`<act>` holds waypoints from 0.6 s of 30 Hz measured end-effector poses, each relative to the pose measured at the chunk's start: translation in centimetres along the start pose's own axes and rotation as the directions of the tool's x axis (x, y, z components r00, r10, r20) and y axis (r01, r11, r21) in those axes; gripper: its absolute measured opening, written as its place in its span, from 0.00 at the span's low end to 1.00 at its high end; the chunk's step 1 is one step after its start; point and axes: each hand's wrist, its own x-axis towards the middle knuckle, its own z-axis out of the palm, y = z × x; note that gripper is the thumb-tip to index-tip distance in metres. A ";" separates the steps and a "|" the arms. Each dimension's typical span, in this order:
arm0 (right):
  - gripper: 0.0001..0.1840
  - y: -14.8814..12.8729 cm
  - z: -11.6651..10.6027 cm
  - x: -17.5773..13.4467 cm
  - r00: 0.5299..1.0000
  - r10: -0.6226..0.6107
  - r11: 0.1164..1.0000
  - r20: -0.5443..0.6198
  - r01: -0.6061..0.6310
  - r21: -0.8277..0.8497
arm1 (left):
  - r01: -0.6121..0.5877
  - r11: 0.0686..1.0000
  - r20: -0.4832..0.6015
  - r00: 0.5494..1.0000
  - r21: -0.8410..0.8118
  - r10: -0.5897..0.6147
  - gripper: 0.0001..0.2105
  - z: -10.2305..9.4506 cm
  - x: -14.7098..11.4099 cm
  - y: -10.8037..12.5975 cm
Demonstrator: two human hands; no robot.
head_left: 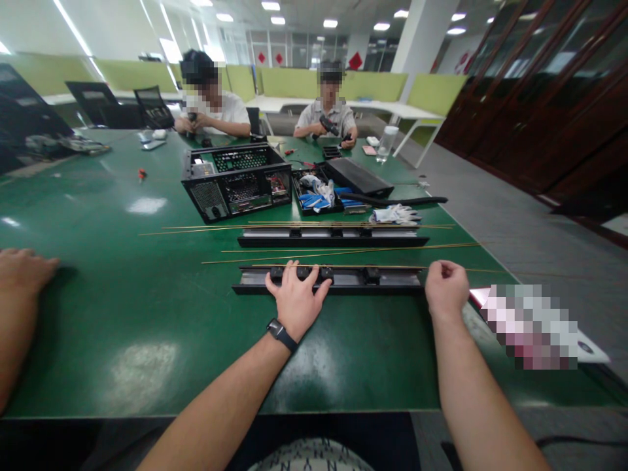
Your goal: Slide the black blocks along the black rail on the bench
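Observation:
My left hand [297, 299], with a dark watch on its wrist, lies with fingers spread over several black blocks [326, 274] in the near long metal rail [400, 280]. Another black block [371, 275] sits farther right in that rail. At the rail's right end my right hand [447, 288] is closed in a pinch around a thin brass-coloured rod [483, 270], which runs along the rail's far edge. Behind lies a second rail [275, 233] with black blocks in it. More thin rods [265, 250] rest between and across the rails.
An open black computer case [210, 196] stands beyond the rails, beside a tray [314, 208] of gloves. A white glove [396, 214] lies to its right. Two people work across the green table [122, 307]. Another person's hand [24, 268] rests at left. A pixelated item [534, 327] lies right.

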 end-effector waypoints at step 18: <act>0.25 2.7 0.2 2.7 0.991 0.088 0.995 -0.098 -0.091 -0.032 | -0.005 1.000 -0.005 1.000 -0.015 0.005 0.19 0.0 0.0 -0.1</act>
